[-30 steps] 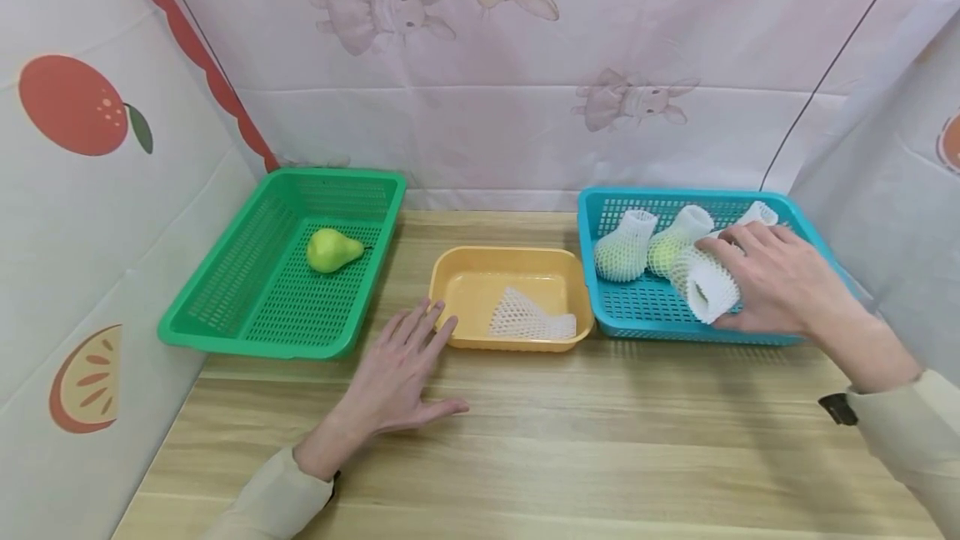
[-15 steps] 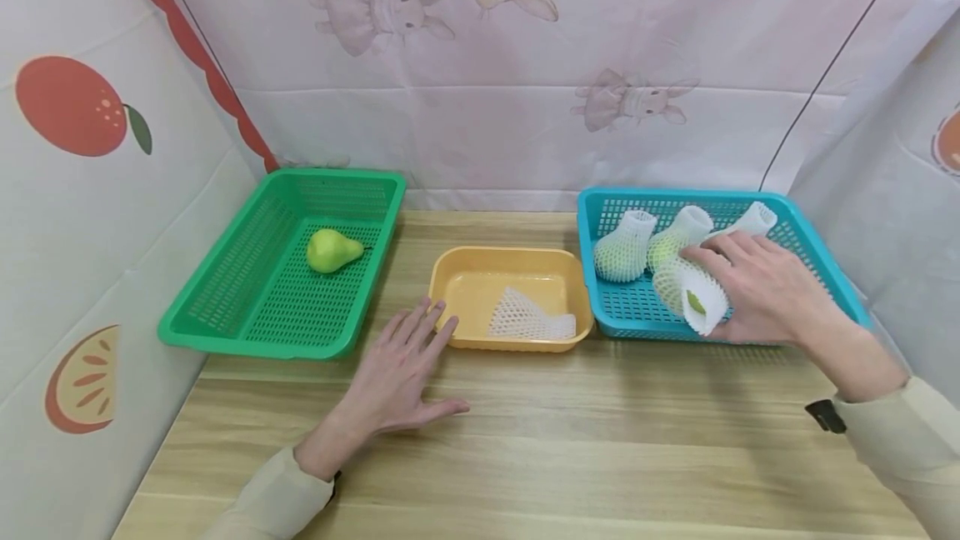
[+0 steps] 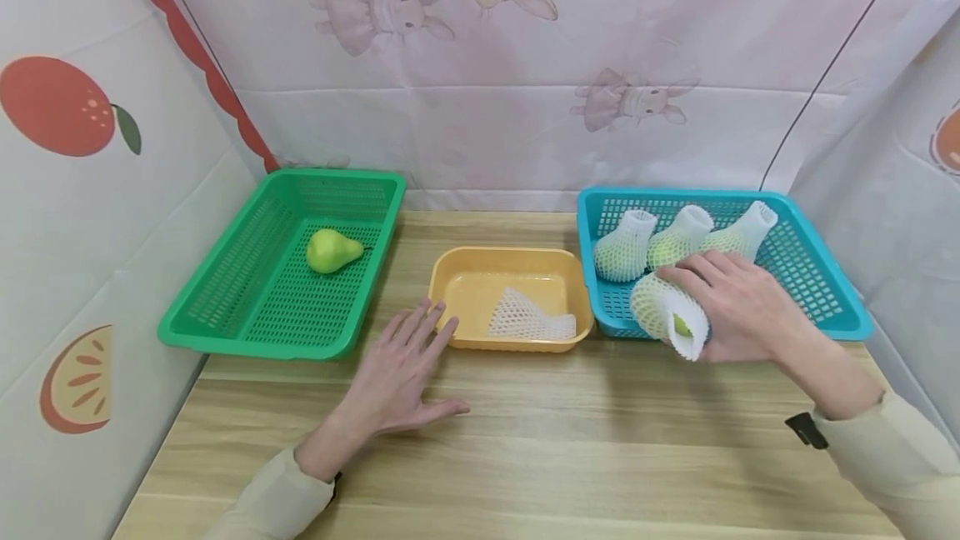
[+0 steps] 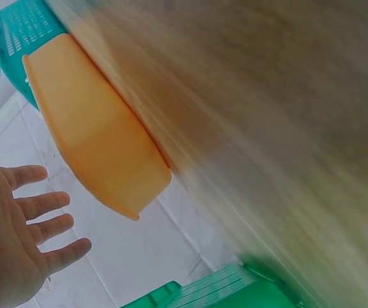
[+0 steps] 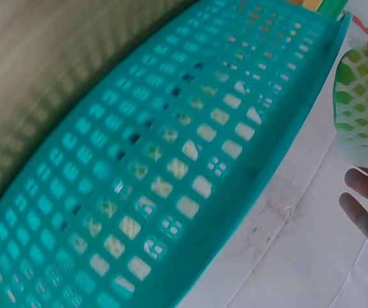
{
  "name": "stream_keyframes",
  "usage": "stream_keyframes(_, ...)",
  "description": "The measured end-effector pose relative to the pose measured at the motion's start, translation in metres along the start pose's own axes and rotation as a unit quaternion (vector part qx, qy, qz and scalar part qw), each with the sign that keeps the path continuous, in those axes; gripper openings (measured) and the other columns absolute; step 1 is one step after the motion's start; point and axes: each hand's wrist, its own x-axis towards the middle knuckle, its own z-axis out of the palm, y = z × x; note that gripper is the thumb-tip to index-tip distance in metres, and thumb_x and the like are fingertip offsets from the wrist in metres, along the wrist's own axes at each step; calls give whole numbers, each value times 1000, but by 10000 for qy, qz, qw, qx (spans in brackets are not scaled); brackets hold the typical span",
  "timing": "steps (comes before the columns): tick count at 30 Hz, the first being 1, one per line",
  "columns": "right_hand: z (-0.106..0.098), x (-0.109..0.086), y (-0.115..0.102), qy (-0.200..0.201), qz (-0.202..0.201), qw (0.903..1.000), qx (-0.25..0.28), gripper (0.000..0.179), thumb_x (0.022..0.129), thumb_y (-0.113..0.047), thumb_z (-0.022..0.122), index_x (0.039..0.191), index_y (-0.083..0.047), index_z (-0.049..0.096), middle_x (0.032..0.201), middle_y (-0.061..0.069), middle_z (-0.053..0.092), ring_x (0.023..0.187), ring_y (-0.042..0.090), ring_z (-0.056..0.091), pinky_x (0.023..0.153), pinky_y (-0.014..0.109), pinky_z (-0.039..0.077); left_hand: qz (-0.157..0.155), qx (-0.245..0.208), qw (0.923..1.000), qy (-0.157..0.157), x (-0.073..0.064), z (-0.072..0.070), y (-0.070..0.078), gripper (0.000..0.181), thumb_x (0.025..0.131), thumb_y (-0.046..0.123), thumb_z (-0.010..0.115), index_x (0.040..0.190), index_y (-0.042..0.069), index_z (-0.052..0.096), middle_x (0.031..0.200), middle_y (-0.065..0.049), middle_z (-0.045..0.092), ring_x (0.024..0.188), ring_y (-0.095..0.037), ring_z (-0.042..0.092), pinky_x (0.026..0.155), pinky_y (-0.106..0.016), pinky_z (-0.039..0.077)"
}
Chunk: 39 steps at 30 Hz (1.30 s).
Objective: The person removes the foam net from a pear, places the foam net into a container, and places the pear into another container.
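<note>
In my right hand (image 3: 738, 302) I grip a green pear (image 3: 654, 304) wrapped in a white foam net, above the front rim of the blue basket (image 3: 840, 307). The right wrist view shows the netted pear (image 5: 363, 106) between thumb and fingers. The net's mouth faces the front, with green fruit visible inside. My left hand (image 3: 393, 369) is spread, its fingertips by the left edge of the orange tray (image 3: 468, 290); in the left wrist view the hand (image 4: 17, 237) has straight, parted fingers and holds nothing. A loose foam net (image 3: 528, 317) lies in the tray.
Three more netted pears (image 3: 626, 248) stay in the blue basket along its back. A bare green pear (image 3: 330, 251) lies in the green basket (image 3: 247, 344) at the left. Beneath everything is a wood-grain table (image 3: 540, 448), with printed cloth walls (image 3: 487, 140) behind.
My right hand has lifted the netted pear up from the blue basket and moved it left and toward the front. My left hand has stayed still.
</note>
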Motion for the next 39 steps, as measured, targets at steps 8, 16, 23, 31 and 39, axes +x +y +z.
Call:
stream_keyframes(8, 9, 4, -17, 212, -24, 9996, 159, 89, 92, -80, 30, 123, -5, 68, 106, 14, 72, 94, 35, 66, 78, 53, 60, -20, 34, 10000, -52, 0, 0, 0, 114, 79, 94, 48, 157, 11, 49, 162, -17, 50, 153, -37, 46, 122, -52, 45)
stream_keyframes(16, 17, 10, -33, 419, -100, 9987, 278, 85, 91, -80, 37, 120, -7, 70, 104, 8, 73, 94, 30, 66, 77, 47, 59, -39, 3, 10000, -83, 0, 0, 1, 114, 80, 95, 44, 158, 12, 48, 164, -17, 48, 153, -37, 46, 123, -53, 44)
stream_keyframes(23, 23, 16, -47, 471, -344, 9971, 484, 82, 91, -77, 39, 123, -8, 70, 108, 7, 73, 97, 28, 67, 79, 47, 60, -32, 32, 9999, -111, -1, -1, 1, 114, 80, 95, 47, 158, 11, 48, 165, -17, 46, 153, -37, 46, 122, -53, 44)
stream_keyframes(31, 32, 22, -64, 420, -643, 9953, 584, 79, 76, -68, 68, 126, -7, 68, 111, 6, 73, 100, 26, 69, 85, 45, 61, -32, 40, 9999, -99, -2, 0, 2, 114, 79, 95, 48, 157, 11, 49, 163, -18, 49, 152, -37, 47, 121, -53, 46)
stream_keyframes(39, 48, 27, -85, 338, -827, 9936, 697, 103, 43, -65, 92, 126, -8, 68, 110, 6, 73, 100, 25, 69, 87, 43, 61, -30, 69, 9999, -82, -2, 0, 2, 115, 79, 96, 45, 157, 11, 49, 164, -18, 48, 152, -37, 47, 121, -53, 46)
